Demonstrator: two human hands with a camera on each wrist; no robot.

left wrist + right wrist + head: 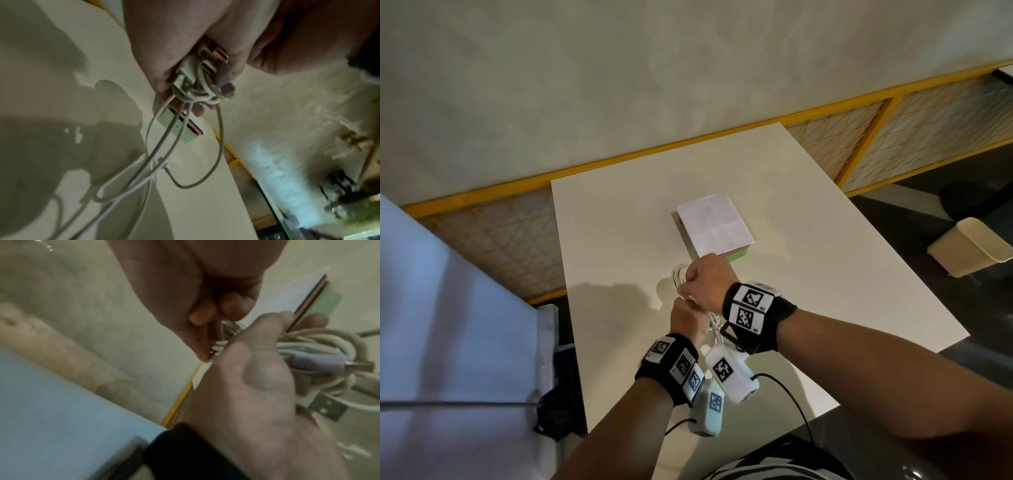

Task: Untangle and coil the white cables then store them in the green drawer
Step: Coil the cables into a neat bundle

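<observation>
Several white cables (680, 274) are bunched into a coil just above the white table (619, 240), in front of the small drawer unit. My left hand (686, 320) grips the bundle, with USB plugs (205, 65) sticking out of its fist and loose loops (160, 170) hanging down to the table. Just above it, my right hand (707, 279) has its fingers (197, 316) curled on a strand beside the coil (320, 344). The green drawer (736, 255) sits shut at the bottom of the unit, seen also as a green front (176, 129) behind the hanging cables.
A white sheet of paper (714, 222) lies on top of the drawer unit. A cream bin (972, 246) stands on the dark floor to the right. A yellow-framed lattice panel (859, 144) runs behind the table. A pale blue-white surface (448, 308) stands close on the left.
</observation>
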